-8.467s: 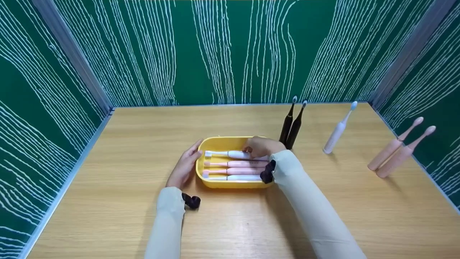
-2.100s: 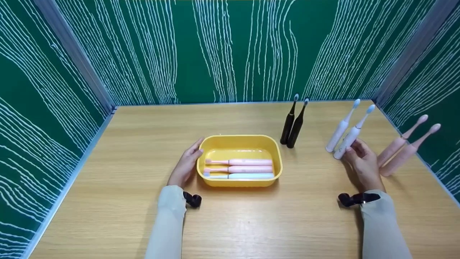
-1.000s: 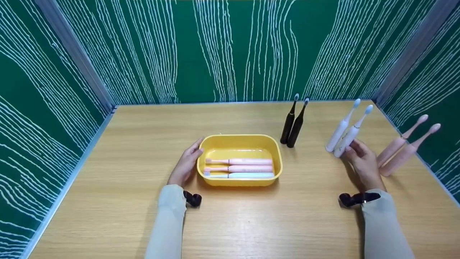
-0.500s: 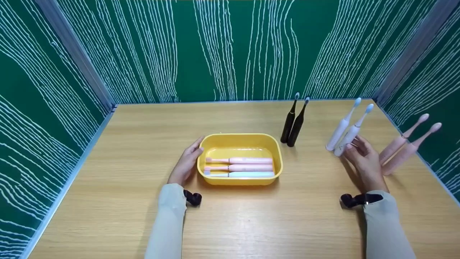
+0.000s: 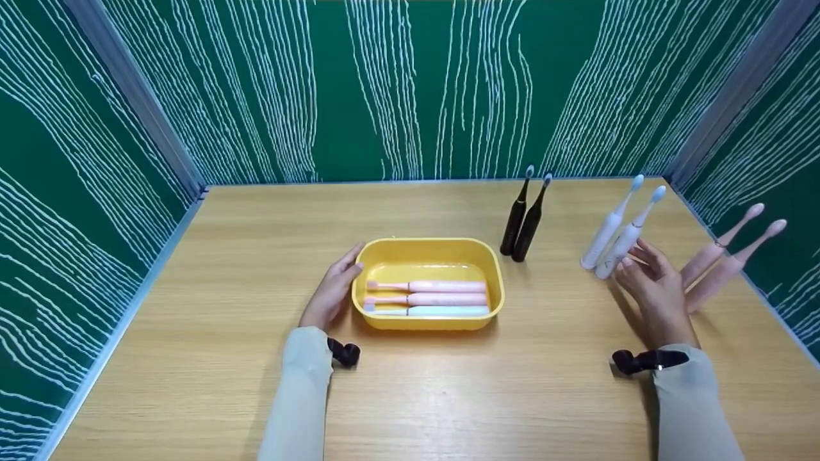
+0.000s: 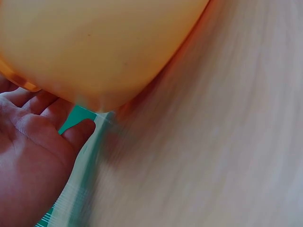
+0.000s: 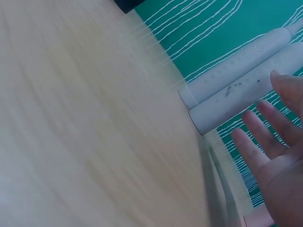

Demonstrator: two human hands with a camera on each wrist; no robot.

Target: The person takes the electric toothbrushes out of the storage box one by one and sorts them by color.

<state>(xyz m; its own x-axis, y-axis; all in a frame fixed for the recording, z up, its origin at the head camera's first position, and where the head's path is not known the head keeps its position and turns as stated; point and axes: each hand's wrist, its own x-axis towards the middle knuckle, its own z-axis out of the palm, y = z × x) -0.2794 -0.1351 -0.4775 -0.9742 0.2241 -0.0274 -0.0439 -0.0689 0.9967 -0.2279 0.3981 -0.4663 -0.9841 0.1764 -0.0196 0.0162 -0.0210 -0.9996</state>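
A yellow tray [image 5: 426, 251] sits mid-table with two pink toothbrushes [image 5: 442, 287] and one pale blue-white toothbrush [image 5: 442, 311] lying in it. My left hand [image 5: 332, 289] rests flat against the tray's left wall, fingers straight; the left wrist view shows the tray's wall [image 6: 99, 47] beside my palm [image 6: 33, 156]. Two white toothbrushes [image 5: 618, 240] stand upright on the right. My right hand [image 5: 653, 291] hovers just right of them with spread fingers, holding nothing; the right wrist view shows the white toothbrush handles [image 7: 236, 94] clear of my fingers [image 7: 265, 137].
Two black toothbrushes [image 5: 522, 221] stand behind the tray's right corner. Two pink toothbrushes [image 5: 721, 262] stand near the right wall. Green patterned walls [image 5: 410, 89] close in the wooden table [image 5: 256, 218] on three sides.
My right hand took the white toothbrush from the tray, stood it beside the other white one, then let go and drew back slightly right. The left hand stayed at the tray.
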